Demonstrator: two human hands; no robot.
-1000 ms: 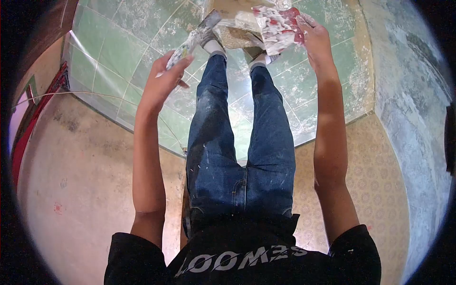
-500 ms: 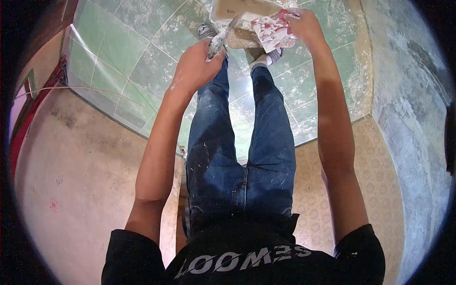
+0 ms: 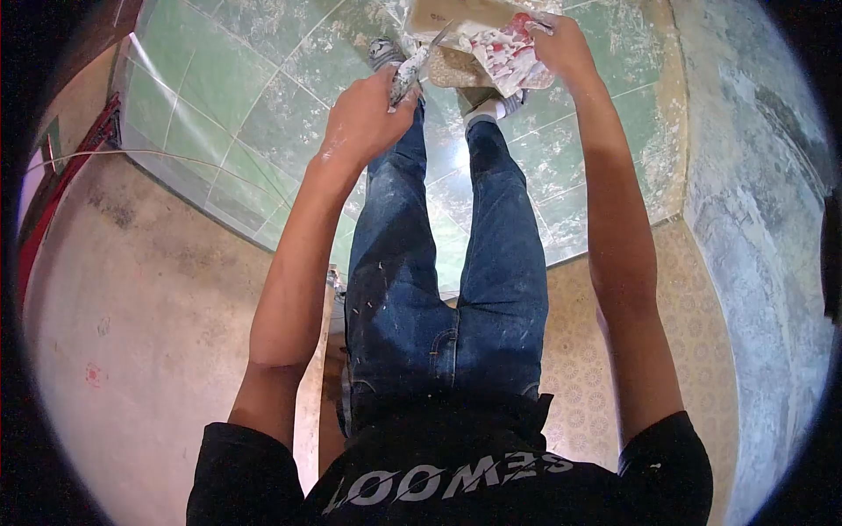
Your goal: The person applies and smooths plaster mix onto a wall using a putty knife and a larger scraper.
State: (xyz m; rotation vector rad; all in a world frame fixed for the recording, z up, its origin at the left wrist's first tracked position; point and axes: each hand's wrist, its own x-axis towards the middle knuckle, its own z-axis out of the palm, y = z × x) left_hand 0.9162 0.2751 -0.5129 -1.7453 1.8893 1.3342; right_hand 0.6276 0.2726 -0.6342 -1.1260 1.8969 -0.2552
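Observation:
My left hand (image 3: 367, 118) is closed around a putty knife (image 3: 410, 77) smeared with white paste, its thin blade pointing up and to the right. My right hand (image 3: 564, 51) grips a red flat board (image 3: 524, 24) by its edge. Thick white putty (image 3: 507, 60) covers most of the board's face. The knife tip and the board are a short way apart, both above a tan box-like object (image 3: 452, 15) on the floor. Part of that object is hidden behind the board.
Green floor tiles (image 3: 254, 105) are spotted with white splashes. My feet in striped socks (image 3: 384, 53) stand near the tan object. A thin cable (image 3: 167, 154) runs across on the left. A rough grey-blue wall (image 3: 745, 210) rises on the right, a stained pale wall (image 3: 167, 324) on the left.
The knife and board have shifted slightly down and right in view. The tan object also sits a little further right, as the view has moved. Both hands keep their holds.

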